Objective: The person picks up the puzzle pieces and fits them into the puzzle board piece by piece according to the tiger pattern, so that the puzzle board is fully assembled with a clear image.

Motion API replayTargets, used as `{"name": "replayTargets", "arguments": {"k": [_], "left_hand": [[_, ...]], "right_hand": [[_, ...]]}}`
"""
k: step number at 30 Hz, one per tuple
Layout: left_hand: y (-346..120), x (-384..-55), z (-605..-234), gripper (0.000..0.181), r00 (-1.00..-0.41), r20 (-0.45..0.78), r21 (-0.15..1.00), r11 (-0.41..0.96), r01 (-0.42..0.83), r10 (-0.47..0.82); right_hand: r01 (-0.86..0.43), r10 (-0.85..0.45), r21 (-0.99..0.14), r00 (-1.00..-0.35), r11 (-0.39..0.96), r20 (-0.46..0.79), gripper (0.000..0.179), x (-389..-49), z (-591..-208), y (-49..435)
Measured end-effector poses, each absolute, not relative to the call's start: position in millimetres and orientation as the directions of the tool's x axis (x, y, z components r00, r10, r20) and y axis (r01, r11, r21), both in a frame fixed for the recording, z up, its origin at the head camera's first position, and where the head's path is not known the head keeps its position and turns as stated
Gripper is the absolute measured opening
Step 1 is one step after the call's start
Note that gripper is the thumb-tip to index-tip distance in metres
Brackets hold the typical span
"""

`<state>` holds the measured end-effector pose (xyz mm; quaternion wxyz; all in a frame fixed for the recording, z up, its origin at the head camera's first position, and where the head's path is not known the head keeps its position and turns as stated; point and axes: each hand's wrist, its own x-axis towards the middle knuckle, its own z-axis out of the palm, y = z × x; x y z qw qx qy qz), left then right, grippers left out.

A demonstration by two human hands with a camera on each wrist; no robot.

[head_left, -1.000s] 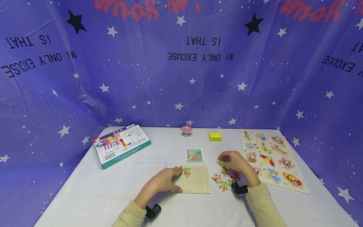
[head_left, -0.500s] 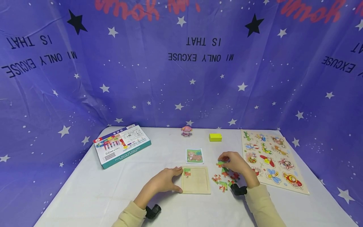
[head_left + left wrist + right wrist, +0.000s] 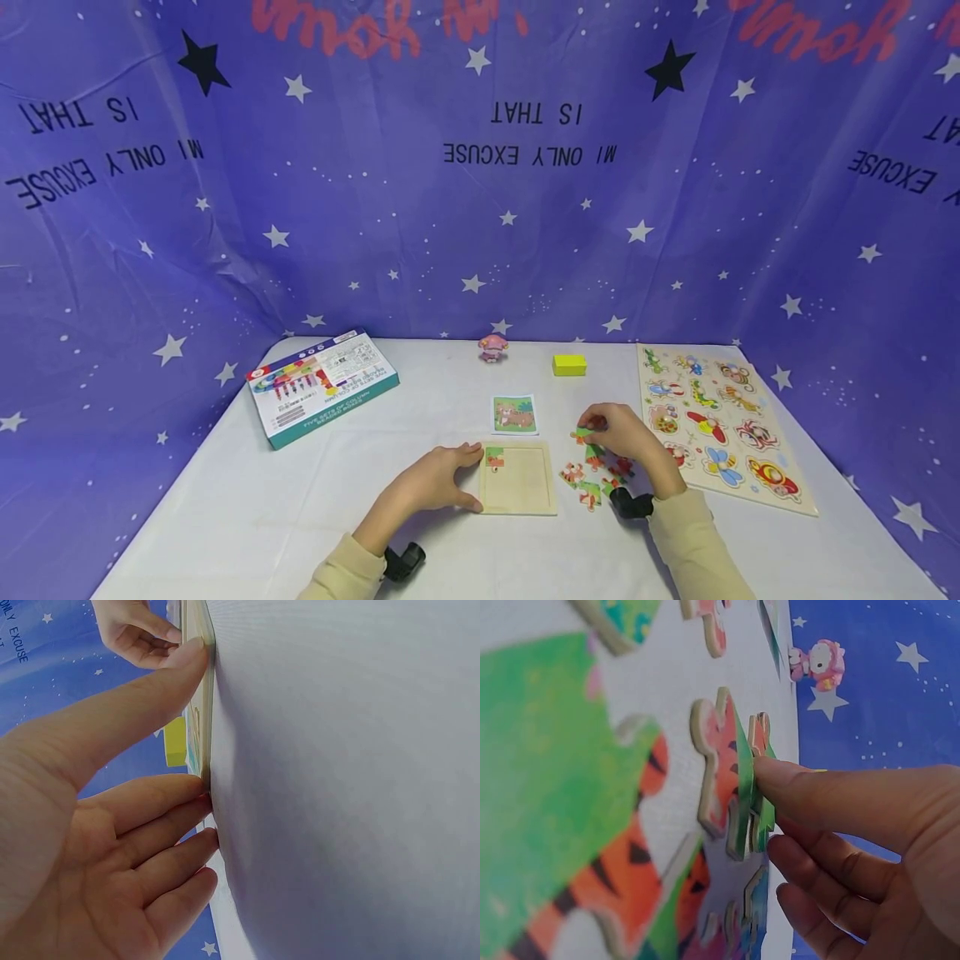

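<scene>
Touching tray at left edge with wide-spread left hand; pinching in right hand a puzzle piece, best lifted level.

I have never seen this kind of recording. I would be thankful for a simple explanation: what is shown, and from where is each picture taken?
There is no robot here, only a person's bare left hand and right hand. The wide picture is taken from the head, looking forward and down. The close ones come from the black wrist cameras, so the scene looks tipped.

On the white table are a box, a doll, a yellow block, a card, a board, a tray and loose pieces of a puzzle. One piece lies in the tray's far left corner.

The left hand touches the tray's left edge; the right hand pinches another piece.
</scene>
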<state>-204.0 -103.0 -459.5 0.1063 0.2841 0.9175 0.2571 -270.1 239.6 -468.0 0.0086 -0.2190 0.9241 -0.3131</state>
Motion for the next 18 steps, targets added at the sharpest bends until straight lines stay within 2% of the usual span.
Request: {"name": "replayTargets", "arguments": {"k": [8,18], "left_hand": [[-103.1,-203.6,-460.0,0.082,-0.815,-0.046,0.529,0.706,0.47,0.577],[-103.5,-202.9,-460.2,0.084,-0.82,-0.054,0.533,0.711,0.458,0.569]], "right_hand": [[-0.391,-0.395,-0.578,-0.91,0.716,0.126,0.017,-271.0,-467.5,238.3],[-0.447,-0.423,-0.574,-0.887,0.686,0.185,0.02,-271.5,-466.8,238.7]]}}
